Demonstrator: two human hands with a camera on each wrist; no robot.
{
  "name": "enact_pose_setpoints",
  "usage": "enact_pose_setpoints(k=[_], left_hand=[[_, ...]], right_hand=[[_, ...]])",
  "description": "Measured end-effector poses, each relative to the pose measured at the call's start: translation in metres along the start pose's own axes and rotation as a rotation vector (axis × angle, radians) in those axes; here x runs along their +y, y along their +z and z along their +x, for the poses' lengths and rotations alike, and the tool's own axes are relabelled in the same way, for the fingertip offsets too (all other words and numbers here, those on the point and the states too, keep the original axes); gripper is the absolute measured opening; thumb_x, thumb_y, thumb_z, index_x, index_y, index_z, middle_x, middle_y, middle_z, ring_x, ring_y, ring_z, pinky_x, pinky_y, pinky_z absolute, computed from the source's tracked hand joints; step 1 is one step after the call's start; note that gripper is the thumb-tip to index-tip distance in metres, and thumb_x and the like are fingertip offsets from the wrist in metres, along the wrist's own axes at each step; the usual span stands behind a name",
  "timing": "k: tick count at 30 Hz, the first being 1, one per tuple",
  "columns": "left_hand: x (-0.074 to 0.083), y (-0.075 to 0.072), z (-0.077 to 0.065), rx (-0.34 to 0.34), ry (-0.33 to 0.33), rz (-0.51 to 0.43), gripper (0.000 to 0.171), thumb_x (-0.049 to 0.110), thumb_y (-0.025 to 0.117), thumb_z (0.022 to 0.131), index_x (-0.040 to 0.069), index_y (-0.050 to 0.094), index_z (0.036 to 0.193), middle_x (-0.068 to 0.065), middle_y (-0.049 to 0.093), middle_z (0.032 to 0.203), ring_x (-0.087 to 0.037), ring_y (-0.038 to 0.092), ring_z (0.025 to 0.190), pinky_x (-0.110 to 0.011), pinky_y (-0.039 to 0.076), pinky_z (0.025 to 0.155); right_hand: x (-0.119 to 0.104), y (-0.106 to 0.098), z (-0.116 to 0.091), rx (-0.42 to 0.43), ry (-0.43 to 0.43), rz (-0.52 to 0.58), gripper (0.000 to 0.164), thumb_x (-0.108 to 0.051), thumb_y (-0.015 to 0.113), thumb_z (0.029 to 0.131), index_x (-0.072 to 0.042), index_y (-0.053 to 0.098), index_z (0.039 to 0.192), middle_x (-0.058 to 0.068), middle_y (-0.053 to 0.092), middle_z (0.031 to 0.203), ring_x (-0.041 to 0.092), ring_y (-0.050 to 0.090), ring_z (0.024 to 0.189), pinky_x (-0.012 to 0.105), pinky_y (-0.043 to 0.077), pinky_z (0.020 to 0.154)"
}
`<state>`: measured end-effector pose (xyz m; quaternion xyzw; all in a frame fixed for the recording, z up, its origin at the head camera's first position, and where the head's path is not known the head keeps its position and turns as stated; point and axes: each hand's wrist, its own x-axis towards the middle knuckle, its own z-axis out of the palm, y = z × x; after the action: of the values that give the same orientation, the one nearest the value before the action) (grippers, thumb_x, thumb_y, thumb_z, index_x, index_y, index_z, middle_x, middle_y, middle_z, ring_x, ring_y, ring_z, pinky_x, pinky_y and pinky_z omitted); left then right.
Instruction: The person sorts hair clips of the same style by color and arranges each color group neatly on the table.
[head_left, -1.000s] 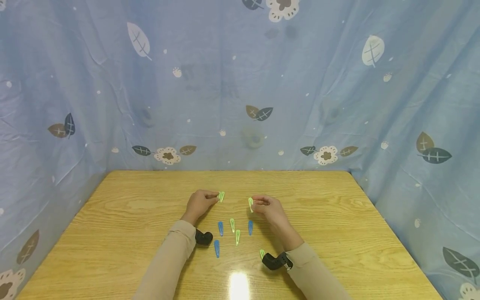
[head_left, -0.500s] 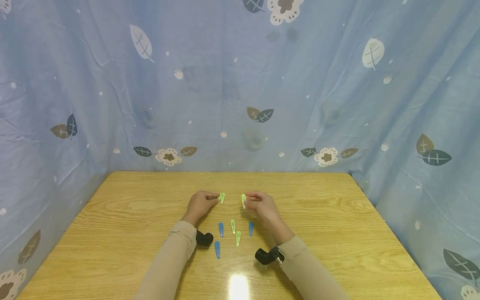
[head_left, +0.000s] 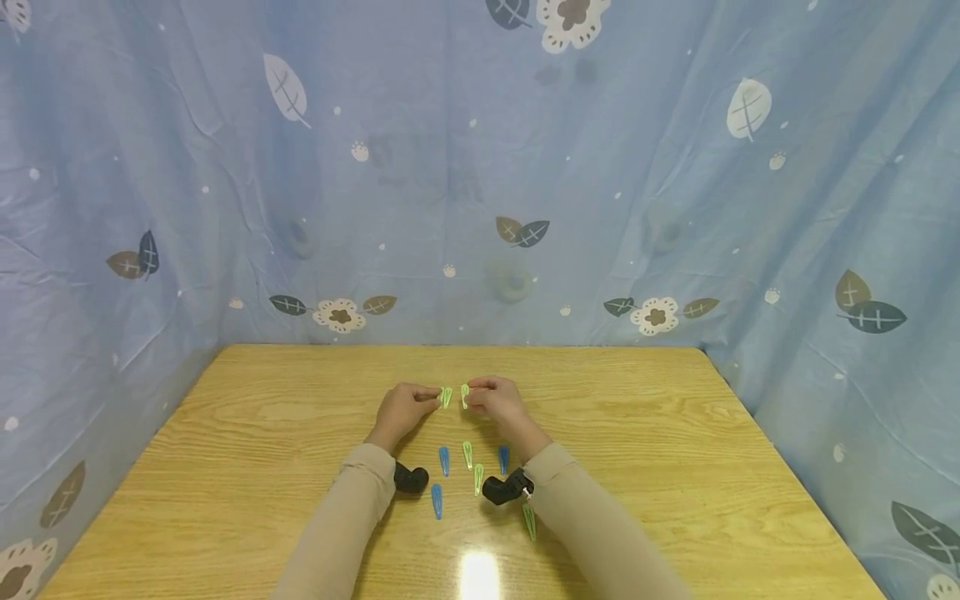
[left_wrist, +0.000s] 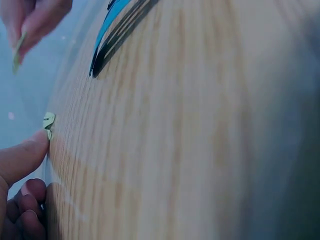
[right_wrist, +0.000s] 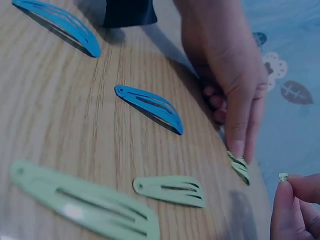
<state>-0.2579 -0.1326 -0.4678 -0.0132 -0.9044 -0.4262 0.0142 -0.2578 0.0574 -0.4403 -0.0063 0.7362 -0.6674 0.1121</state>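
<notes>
At the far middle of the table, my left hand holds light-green snap hair clips at their edge with thumb and fingertips. They look like two overlapping clips in the right wrist view, low against the wood. Just to the right, my right hand pinches another green hair clip between thumb and fingers. That clip is held up off the table, a small gap from the left hand's clips. In the right wrist view only its tip shows above the fingers.
Nearer on the wooden table lie loose clips: blue ones and green ones. Another green clip lies beside the right sleeve. A blue patterned curtain surrounds the table's far edge and sides.
My right hand has moved left with its green clip, coming close to the clips at my left hand. The left hand has stayed in place.
</notes>
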Motion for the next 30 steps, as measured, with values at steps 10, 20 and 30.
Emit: enact_pose_setpoints(k=[10, 20, 30], left_hand=[[-0.002, 0.004, -0.001, -0.006, 0.02, -0.01, 0.023, 0.024, 0.071, 0.086, 0.018, 0.074, 0.108, -0.006, 0.069, 0.115, -0.029, 0.062, 0.11, -0.048, 0.049, 0.094], [0.0, 0.004, -0.001, -0.017, -0.01, -0.021, 0.023, 0.025, 0.07, 0.086, 0.019, 0.074, 0.108, -0.005, 0.069, 0.114, -0.028, 0.062, 0.112, -0.048, 0.049, 0.094], [0.001, 0.001, -0.001, -0.004, -0.003, -0.009, 0.023, 0.024, 0.069, 0.087, 0.019, 0.074, 0.109, -0.006, 0.069, 0.115, -0.028, 0.061, 0.113, -0.048, 0.048, 0.096]], right_hand=[[0.008, 0.018, 0.017, 0.103, 0.064, -0.026, 0.025, 0.004, 0.063, 0.085, 0.006, 0.063, 0.11, 0.019, 0.061, 0.109, 0.024, 0.066, 0.085, 0.031, 0.058, 0.076], [0.006, 0.028, 0.021, 0.191, 0.06, -0.116, 0.018, 0.009, 0.066, 0.081, 0.006, 0.066, 0.099, 0.018, 0.063, 0.096, 0.022, 0.066, 0.074, 0.029, 0.059, 0.066], [0.001, 0.036, 0.025, 0.238, 0.055, -0.261, 0.014, 0.006, 0.067, 0.08, 0.004, 0.069, 0.093, 0.017, 0.064, 0.094, 0.02, 0.067, 0.07, 0.025, 0.058, 0.061]])
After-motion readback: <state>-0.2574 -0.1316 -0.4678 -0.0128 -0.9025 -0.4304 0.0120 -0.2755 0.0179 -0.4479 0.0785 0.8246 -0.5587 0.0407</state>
